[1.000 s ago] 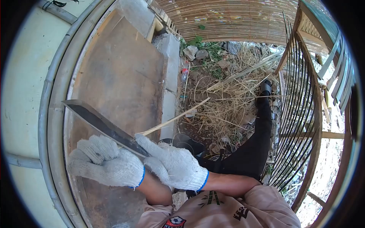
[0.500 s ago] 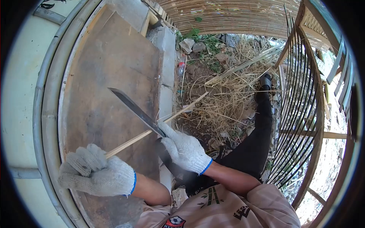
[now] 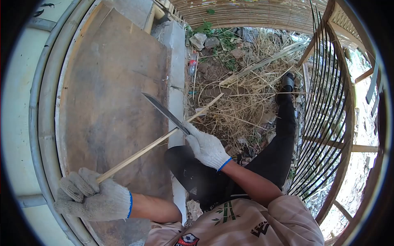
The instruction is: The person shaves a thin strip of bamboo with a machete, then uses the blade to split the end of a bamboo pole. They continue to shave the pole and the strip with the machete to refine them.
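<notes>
A pale bamboo strip (image 3: 139, 153) runs diagonally from lower left to upper right. My left hand (image 3: 92, 194), in a white knitted glove with a blue cuff, is closed round the strip's lower end. My right hand (image 3: 208, 148), gloved the same way, grips a long knife (image 3: 164, 110); its handle is hidden inside the fist. The dark blade points up and left and lies across the strip close to the right fist. Beyond the blade, the strip's far end sticks out over the straw-covered ground.
A brown wooden board (image 3: 111, 90) lies on the left beside a concrete ledge (image 3: 176, 69). Straw and shavings (image 3: 250, 94) litter the ground, with a plastic bottle (image 3: 192, 67) near the ledge. Dark rods (image 3: 324, 110) in a wooden frame stand at right. My leg (image 3: 283, 123) stretches forward.
My left hand has moved down and left with the strip. The knife has shifted right with my right hand, so more strip shows between the left hand and the blade.
</notes>
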